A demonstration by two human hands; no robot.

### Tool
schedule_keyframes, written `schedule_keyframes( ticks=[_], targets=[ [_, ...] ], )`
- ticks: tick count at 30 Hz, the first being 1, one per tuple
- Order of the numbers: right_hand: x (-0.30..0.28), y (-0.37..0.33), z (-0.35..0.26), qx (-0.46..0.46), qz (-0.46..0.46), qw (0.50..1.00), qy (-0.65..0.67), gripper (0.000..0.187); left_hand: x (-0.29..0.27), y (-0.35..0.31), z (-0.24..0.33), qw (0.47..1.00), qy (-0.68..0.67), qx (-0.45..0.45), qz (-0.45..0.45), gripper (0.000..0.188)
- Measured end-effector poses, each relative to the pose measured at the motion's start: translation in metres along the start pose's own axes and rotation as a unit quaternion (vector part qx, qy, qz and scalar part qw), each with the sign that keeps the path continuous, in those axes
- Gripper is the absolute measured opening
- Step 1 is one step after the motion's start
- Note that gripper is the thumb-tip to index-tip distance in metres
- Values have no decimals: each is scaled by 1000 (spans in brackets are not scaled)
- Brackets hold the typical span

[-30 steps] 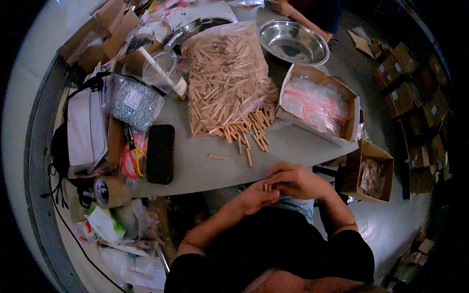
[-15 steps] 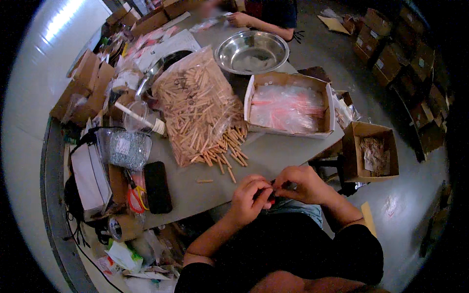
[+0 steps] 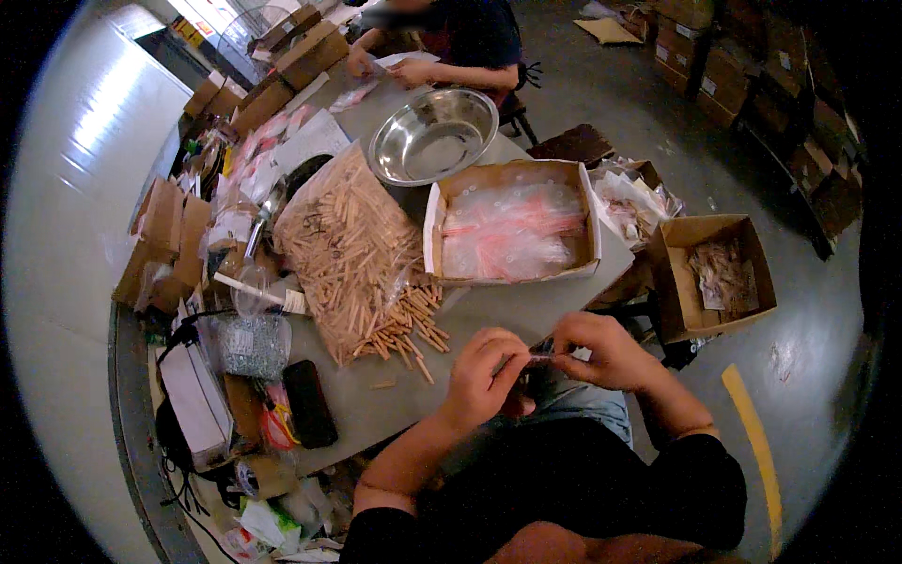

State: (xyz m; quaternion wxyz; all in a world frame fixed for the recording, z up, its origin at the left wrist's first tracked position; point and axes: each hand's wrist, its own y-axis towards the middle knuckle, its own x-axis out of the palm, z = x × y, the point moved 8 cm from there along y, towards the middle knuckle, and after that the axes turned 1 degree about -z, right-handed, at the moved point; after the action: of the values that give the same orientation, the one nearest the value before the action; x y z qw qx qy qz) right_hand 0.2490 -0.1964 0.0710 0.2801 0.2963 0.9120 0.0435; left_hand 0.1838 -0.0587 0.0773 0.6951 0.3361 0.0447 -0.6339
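My left hand (image 3: pixel 487 378) and my right hand (image 3: pixel 601 352) are raised near the table's front edge, close together, fingertips pinched. Between them stretches a thin, pale strip (image 3: pixel 541 357), too small to make out further. Both hands seem to grip its ends. On the table ahead, a large clear plastic bag (image 3: pixel 338 216) is full of short wooden sticks. Loose wooden sticks (image 3: pixel 413 324) spill from its open end. To its right, a shallow cardboard box (image 3: pixel 592 268) holds a heap of small clear plastic bags (image 3: pixel 512 221) with red edges.
A steel basin (image 3: pixel 434 136) stands behind the box. At left lie a black phone (image 3: pixel 308 404), scissors (image 3: pixel 277 421), a bag of small metal parts (image 3: pixel 252 346) and tape (image 3: pixel 263 477). An open carton (image 3: pixel 669 282) stands at right. Another person's hands (image 3: pixel 412 71) hold paper at the far end.
My view has shifted, so the table things sit differently in the picture. My hands have come slightly apart, and the thin strip now shows between them.
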Motion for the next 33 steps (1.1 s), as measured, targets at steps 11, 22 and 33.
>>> schedule_keyframes(
  ticks=[11,22,33],
  targets=[
    [-157,-137,61,238,406,801,-370,12,-23,120,-109,927,315,54,-197,20],
    [-109,-98,78,273,278,883,-264,20,-40,143,-93,949,240,-48,-198,15],
    [0,-4,34,118,98,969,-195,19,-82,116,-94,994,96,-10,49,8]
  ],
)
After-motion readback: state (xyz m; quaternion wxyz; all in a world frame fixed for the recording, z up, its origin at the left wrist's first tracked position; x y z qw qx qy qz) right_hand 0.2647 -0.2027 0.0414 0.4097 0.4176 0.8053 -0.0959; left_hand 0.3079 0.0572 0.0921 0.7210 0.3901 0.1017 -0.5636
